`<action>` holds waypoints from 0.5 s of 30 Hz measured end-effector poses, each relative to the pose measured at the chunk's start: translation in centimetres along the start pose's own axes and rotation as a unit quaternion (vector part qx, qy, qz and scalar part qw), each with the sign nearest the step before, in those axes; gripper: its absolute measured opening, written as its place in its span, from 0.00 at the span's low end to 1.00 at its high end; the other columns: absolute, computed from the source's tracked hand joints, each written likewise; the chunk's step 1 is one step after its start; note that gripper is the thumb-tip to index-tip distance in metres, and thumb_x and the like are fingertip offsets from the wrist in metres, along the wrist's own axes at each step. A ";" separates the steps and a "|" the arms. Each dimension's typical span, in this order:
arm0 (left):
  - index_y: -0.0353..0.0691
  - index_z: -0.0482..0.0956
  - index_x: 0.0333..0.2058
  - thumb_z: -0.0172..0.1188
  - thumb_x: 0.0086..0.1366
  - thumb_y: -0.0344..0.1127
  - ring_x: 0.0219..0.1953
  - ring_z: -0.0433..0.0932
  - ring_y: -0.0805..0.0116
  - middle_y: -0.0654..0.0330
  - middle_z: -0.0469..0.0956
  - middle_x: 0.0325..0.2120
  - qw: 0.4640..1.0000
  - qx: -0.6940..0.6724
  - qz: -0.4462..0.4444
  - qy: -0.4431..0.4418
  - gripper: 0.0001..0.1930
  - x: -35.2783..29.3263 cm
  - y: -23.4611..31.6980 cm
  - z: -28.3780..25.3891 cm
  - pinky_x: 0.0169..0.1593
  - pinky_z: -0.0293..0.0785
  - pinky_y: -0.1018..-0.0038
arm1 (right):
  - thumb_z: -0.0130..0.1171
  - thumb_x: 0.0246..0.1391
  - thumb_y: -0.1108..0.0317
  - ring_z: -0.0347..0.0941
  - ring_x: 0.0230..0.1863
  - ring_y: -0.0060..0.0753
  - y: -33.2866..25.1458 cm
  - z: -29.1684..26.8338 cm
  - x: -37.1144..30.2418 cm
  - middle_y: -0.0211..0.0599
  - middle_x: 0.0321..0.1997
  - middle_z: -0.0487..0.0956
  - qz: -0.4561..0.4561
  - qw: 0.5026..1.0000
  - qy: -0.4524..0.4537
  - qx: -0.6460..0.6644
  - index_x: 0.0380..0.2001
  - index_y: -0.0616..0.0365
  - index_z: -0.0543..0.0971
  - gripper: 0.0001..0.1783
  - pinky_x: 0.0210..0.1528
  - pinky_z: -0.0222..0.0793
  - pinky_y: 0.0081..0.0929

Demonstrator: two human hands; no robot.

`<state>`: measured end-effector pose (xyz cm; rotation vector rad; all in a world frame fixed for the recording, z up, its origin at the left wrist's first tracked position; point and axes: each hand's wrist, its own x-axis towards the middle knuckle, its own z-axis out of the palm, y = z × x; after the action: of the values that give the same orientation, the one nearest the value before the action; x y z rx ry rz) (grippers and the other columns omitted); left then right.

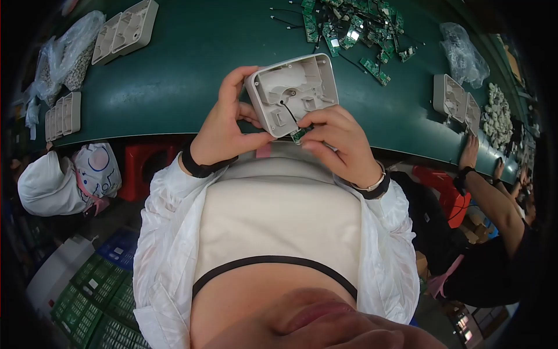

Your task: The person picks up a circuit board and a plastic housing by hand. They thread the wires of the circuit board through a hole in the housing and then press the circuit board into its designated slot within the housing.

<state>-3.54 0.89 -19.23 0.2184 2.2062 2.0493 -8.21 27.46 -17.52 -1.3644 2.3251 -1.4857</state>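
My left hand [235,125] grips a light grey plastic housing [296,78] by its left wall and lower corner, holding it tilted over the table's near edge. The open inside faces me, with posts and ribs showing. From a small hole in its floor runs a thin black cable [289,110]. That cable leads to a small green circuit board [298,135] at the housing's lower rim. The fingers and thumb of my right hand [337,139] are closed on this board. Part of the board is hidden behind my fingers.
A heap of green circuit boards with black cables [354,32] lies at the far side of the green table [174,75]. More grey housings [125,32] stand at the far left, others [456,102] at right. Plastic bags of small parts [72,52] lie left. Co-workers sit on both sides.
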 end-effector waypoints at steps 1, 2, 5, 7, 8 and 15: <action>0.41 0.47 0.72 0.77 0.49 0.21 0.44 0.86 0.64 0.43 0.57 0.71 1.000 0.001 -0.001 -0.004 0.57 0.0 0.1 0.0 0.46 0.83 0.71 | 0.75 0.42 0.76 0.76 0.42 0.42 0.1 0.1 -0.1 0.34 0.45 0.83 0.002 1.000 0.004 0.000 0.32 0.58 0.81 0.13 0.47 0.72 0.34; 0.41 0.46 0.72 0.76 0.50 0.21 0.44 0.86 0.64 0.43 0.56 0.71 1.000 -0.004 -0.002 -0.001 0.57 0.1 0.2 0.1 0.46 0.83 0.72 | 0.75 0.43 0.75 0.77 0.42 0.42 0.1 0.3 0.0 0.34 0.45 0.83 0.019 1.000 0.015 0.005 0.32 0.58 0.81 0.12 0.47 0.72 0.34; 0.42 0.45 0.72 0.76 0.50 0.21 0.43 0.86 0.65 0.42 0.56 0.72 1.000 -0.011 -0.003 0.000 0.57 -0.1 0.5 0.1 0.45 0.83 0.73 | 0.74 0.46 0.75 0.77 0.43 0.41 -0.2 1.2 0.4 0.35 0.45 0.82 0.053 0.998 0.042 0.015 0.33 0.58 0.82 0.11 0.46 0.72 0.33; 0.42 0.45 0.72 0.75 0.51 0.20 0.42 0.86 0.65 0.41 0.55 0.72 1.000 -0.008 -0.018 0.003 0.57 -0.3 0.3 -0.3 0.44 0.82 0.74 | 0.74 0.46 0.74 0.77 0.43 0.40 -0.3 1.5 1.0 0.33 0.45 0.82 0.061 0.997 0.048 -0.006 0.34 0.57 0.82 0.12 0.45 0.72 0.32; 0.42 0.44 0.72 0.74 0.52 0.19 0.42 0.86 0.65 0.41 0.55 0.72 1.000 -0.007 -0.025 0.002 0.56 -0.3 0.1 -0.4 0.43 0.82 0.74 | 0.74 0.46 0.73 0.77 0.43 0.39 -0.3 1.6 1.2 0.32 0.44 0.82 0.067 0.996 0.051 -0.017 0.35 0.57 0.82 0.12 0.45 0.72 0.31; 0.41 0.44 0.73 0.70 0.55 0.15 0.41 0.86 0.66 0.43 0.56 0.71 0.998 -0.029 -0.051 0.020 0.54 -1.0 -0.1 0.0 0.41 0.81 0.76 | 0.66 0.46 0.70 0.76 0.39 0.33 0.4 1.8 1.4 0.27 0.40 0.78 -0.037 0.978 -0.010 -0.207 0.34 0.54 0.80 0.10 0.40 0.72 0.30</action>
<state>-2.56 0.65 -19.38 0.0577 2.1281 2.0771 -8.42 25.32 -18.21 -1.5563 2.7030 -1.0267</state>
